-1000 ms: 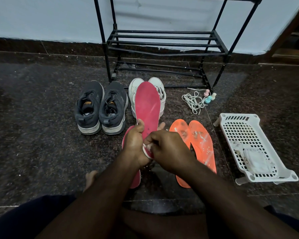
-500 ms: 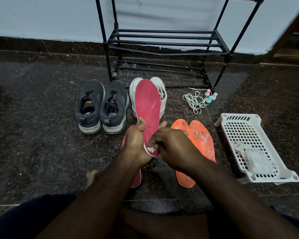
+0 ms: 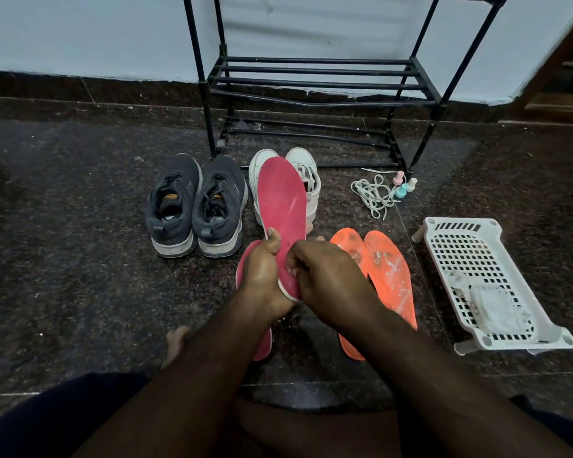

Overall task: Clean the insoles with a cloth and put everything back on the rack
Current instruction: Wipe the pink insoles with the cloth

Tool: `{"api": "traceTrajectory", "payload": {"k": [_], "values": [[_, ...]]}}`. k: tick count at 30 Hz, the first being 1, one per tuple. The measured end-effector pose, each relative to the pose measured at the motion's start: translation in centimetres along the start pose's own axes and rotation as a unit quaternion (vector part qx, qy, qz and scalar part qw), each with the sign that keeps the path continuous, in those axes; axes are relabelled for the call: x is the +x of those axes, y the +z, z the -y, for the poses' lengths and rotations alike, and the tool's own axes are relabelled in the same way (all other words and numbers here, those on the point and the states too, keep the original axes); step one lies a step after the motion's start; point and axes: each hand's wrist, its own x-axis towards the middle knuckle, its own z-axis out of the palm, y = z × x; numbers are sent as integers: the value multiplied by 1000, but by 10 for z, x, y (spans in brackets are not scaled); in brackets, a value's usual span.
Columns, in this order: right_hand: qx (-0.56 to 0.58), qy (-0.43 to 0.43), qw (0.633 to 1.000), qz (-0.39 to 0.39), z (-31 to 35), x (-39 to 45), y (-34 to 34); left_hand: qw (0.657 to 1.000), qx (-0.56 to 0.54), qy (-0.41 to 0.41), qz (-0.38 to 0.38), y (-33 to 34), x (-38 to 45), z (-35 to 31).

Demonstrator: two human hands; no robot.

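Honestly, barely halfway: left hand (image 3: 262, 272) gripped the raised pink foam insole (image 3: 282, 209), right-hand fingers (image 3: 295, 259) pinched its heel, orange insoles (image 3: 387, 279) looked dirty, black metal rack (image 3: 315, 84) empty.

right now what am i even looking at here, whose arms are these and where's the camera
The camera sits on a person's head, looking down at their own bare hands; no machine is involved. The left hand grips a pink insole upright by its heel, and the right hand works at that end, fingers curled against it. On the dark floor lie a second pink insole, two orange insoles, grey sneakers, white sneakers, loose laces and a white basket. A black rack stands behind.
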Motion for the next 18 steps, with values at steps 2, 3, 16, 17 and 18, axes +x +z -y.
{"api": "traceTrajectory", "payload": {"k": [2,3,16,17,18], "values": [[-1,18,1000,-16,1,1,1,1000,-2,-5,0,0,0,1],[13,38,999,-8,2,0,1,1000,1,-8,-4,0,0,2],[37,81,996,-8,0,-1,5,999,25,26,-31,-5,7,6],[46,94,994,15,1,-2,7,998,29,31,-40,-6,7,5],[54,103,993,36,0,-3,8,998,31,35,-48,-5,7,5]]}}
